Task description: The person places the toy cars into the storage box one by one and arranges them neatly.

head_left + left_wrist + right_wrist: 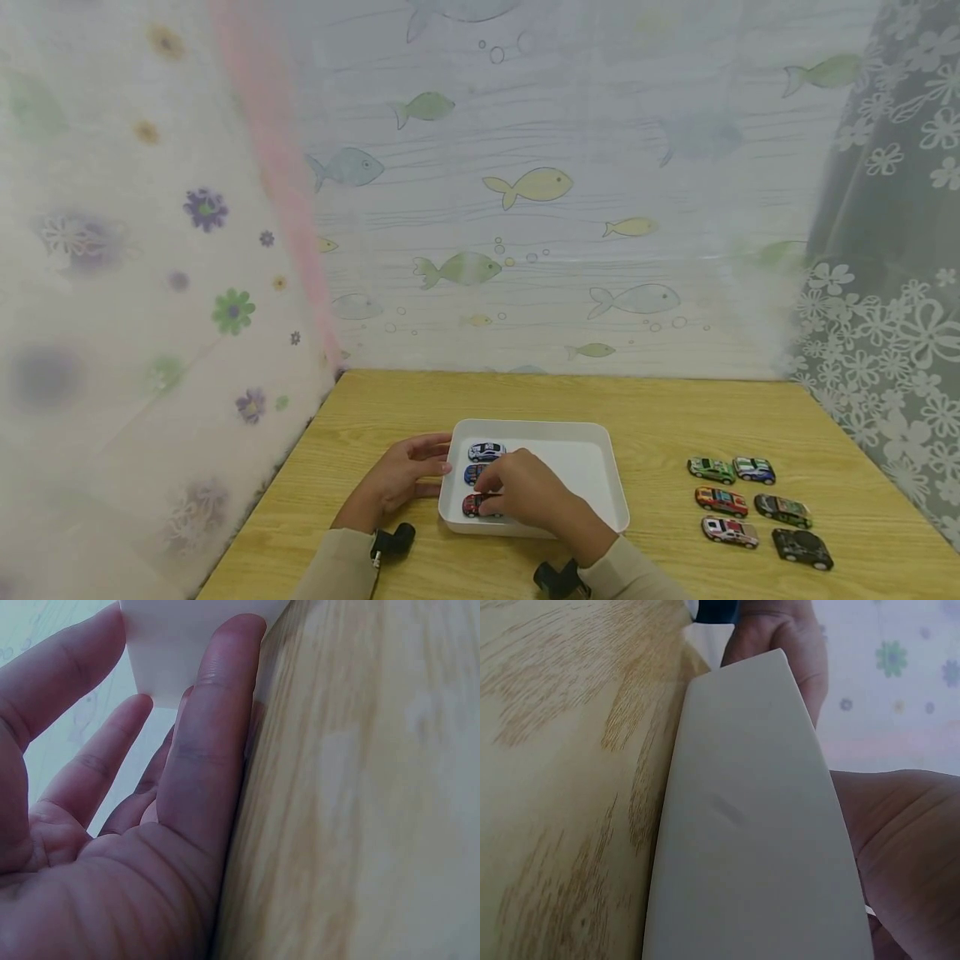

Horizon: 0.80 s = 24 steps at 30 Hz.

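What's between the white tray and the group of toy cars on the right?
Nothing: in the head view, only bare wooden table lies between the white tray and the six toy cars.

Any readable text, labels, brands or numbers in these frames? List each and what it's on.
None can be read.
Toy cars in the white tray: paint markings too small and blurred to read.
Six toy cars on the table: coloured livery, possibly decals or numbers, too small to read.
Curtains: fish and flower prints only, no lettering.
Wrist views: only tray wall, wood grain and fingers, no text.
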Tool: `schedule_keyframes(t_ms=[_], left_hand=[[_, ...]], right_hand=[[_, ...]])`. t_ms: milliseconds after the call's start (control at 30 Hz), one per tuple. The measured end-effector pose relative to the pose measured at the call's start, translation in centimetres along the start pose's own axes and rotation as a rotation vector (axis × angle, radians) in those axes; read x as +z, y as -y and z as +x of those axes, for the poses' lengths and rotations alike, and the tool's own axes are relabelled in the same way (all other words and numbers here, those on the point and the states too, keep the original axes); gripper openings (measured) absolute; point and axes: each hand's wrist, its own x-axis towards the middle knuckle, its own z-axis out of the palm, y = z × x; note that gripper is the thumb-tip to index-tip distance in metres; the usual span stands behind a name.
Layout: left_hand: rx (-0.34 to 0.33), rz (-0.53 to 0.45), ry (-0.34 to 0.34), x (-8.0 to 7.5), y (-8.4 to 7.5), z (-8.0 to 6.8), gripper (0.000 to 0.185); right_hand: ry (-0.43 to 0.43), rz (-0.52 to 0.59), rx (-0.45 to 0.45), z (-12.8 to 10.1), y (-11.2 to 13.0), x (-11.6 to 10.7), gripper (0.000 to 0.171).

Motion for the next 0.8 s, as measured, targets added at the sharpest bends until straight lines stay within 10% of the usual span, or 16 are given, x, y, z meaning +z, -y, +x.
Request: schedule_keyframes(t_ms=[800], left_hand=[[-0.007, -0.008, -0.025, 0.1, -0.1, 0.1, 0.064]], right_hand=[[-0.077, -0.006, -0.011, -2.4, -1.5, -4.1, 0.029]])
